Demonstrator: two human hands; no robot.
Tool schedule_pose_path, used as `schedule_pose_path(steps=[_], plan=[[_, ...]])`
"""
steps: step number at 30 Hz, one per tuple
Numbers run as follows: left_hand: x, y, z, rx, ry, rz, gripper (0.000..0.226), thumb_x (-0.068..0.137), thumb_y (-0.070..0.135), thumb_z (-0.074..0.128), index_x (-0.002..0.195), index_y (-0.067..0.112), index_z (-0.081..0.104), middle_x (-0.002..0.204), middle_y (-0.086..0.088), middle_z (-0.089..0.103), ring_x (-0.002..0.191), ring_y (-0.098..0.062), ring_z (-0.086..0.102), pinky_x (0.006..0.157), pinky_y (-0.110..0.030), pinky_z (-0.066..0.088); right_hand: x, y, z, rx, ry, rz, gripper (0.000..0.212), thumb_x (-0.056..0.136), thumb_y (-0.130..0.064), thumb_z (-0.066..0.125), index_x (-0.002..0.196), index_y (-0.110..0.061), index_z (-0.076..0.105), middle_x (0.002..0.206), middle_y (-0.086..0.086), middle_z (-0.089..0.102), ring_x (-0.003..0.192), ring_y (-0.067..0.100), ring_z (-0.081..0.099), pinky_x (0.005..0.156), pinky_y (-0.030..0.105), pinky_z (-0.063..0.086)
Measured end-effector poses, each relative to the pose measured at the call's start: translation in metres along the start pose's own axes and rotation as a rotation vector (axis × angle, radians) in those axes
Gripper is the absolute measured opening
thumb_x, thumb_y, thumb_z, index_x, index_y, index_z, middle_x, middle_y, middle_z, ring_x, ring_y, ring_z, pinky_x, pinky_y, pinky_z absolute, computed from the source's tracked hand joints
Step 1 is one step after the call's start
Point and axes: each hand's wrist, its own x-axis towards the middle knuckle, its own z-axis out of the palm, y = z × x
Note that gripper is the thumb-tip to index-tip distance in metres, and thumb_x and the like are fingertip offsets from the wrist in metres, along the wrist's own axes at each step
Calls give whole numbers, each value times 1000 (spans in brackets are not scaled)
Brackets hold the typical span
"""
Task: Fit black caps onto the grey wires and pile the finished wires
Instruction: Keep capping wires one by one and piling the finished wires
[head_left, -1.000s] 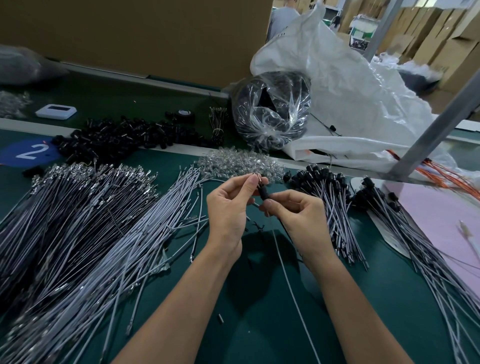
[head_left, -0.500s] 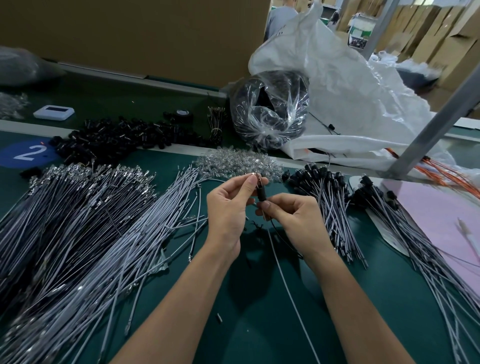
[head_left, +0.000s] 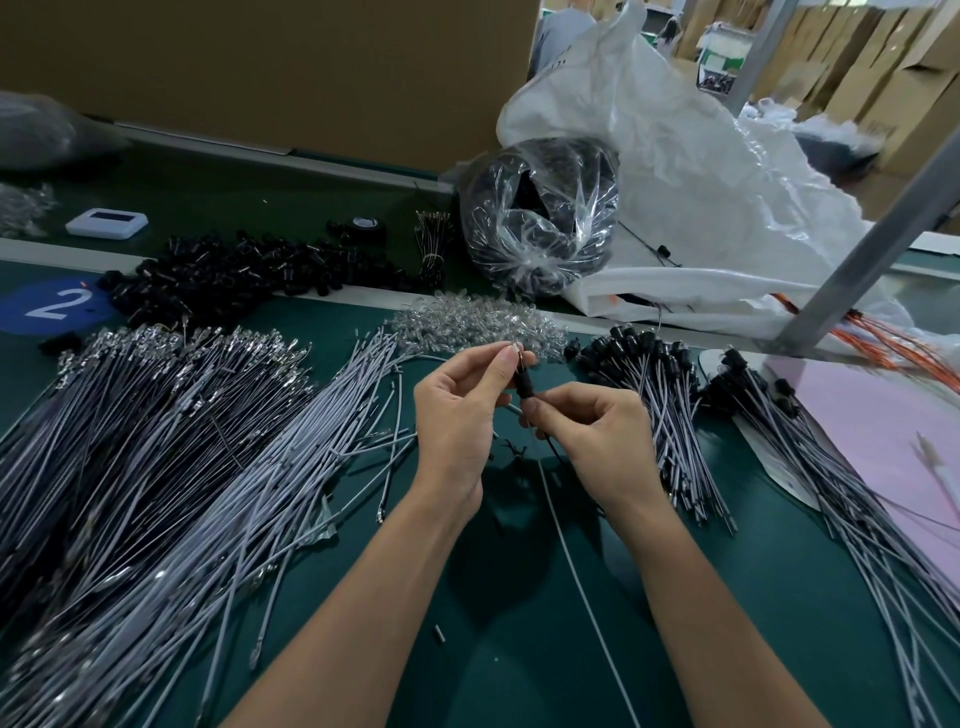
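On the green table, bare grey wires fan out at left. The left grip pinches the metal tip of 1 grey wire just above its black cap. The right grip pinches that wire just below the cap. Capped wires lie piled just right.

On my worktop, bare wires lie at nine o'clock, capped wires at three, loose caps behind at eleven.

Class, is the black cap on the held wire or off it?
On: the cap encircles the wire between left hand and right hand, metal tip showing above it. Fully seated? Cannot tell.
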Motion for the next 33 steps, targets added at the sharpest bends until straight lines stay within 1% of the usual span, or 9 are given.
schedule_pose_path(steps=[5, 10, 13, 17, 19, 23, 27, 28, 33], plan=[[-1, 0, 0, 17, -3, 3, 8, 90, 9, 66, 90, 12, 74, 88, -4, 77, 86, -11, 69, 79, -30, 52, 0, 0, 0, -57, 26, 0, 8, 81, -10, 77, 74, -13, 78, 65, -2, 73, 62, 11, 67, 66, 31, 55], [-1, -1, -1, 21, 7, -2, 9, 90, 10, 67, 88, 14, 75, 87, -3, 77, 86, -10, 69, 77, -27, 52, -1, 1, 0, -119, 38, -29, 10, 80, -14, 79, 71, -19, 77, 63, -7, 72, 60, 8, 67, 63, 25, 54], [-1, -1, 0, 21, 13, 2, 9, 90, 11, 66, 88, 13, 74, 84, -2, 77, 81, -8, 69, 74, -23, 52, -2, 0, 2, -120, 30, -37, 9, 80, -15, 78, 71, -18, 77, 63, -7, 71, 60, 8, 67, 62, 25, 53], [-1, -1, 1, 14, 22, 5, 7, 89, 10, 67, 87, 12, 74, 81, -1, 76, 76, -7, 67, 71, -19, 53, -4, -1, 4, -105, 25, -25, 7, 80, -14, 79, 73, -17, 78, 63, -5, 71, 62, 15, 69, 66, 39, 58], [-1, -1, 1, 23, 32, 8, 8, 90, 9, 66, 88, 12, 74, 81, -1, 76, 77, -7, 68, 73, -20, 54, -3, -1, 4, -105, 24, -25, 8, 80, -14, 79, 73, -17, 77, 63, -5, 71, 62, 14, 68, 65, 38, 57], [-1, -1, 2, 38, 42, 9, 11, 92, 9, 64, 86, 14, 73, 82, -1, 76, 80, -7, 68, 75, -22, 54, -3, -2, 4, -62, 11, -4, 8, 81, -13, 78, 75, -19, 77, 65, -5, 72, 62, 9, 68, 64, 29, 54], [-2, 0, 2, 44, 9, 24, 14, 91, 7, 65, 84, 15, 74, 82, 0, 76, 76, -8, 67, 68, -19, 54, -4, -5, 5, 17, -5, -2, 10, 84, -12, 75, 80, -22, 77, 72, -1, 74, 72, 23, 71, 72, 41, 57], [-3, 0, 2, 43, 5, 27, 15, 90, 7, 65, 83, 16, 75, 82, 0, 76, 77, -8, 67, 68, -20, 55, -4, -5, 6, 36, -3, -7, 10, 84, -12, 75, 82, -21, 77, 73, 0, 75, 74, 25, 71, 73, 42, 57], [-3, 2, 2, 8, 14, 7, 18, 86, 7, 70, 78, 20, 79, 87, -2, 77, 80, -9, 68, 71, -20, 55, -5, -2, 9, 133, -4, 7, 7, 86, -7, 72, 86, -12, 76, 78, 2, 76, 76, 21, 72, 73, 29, 57]])
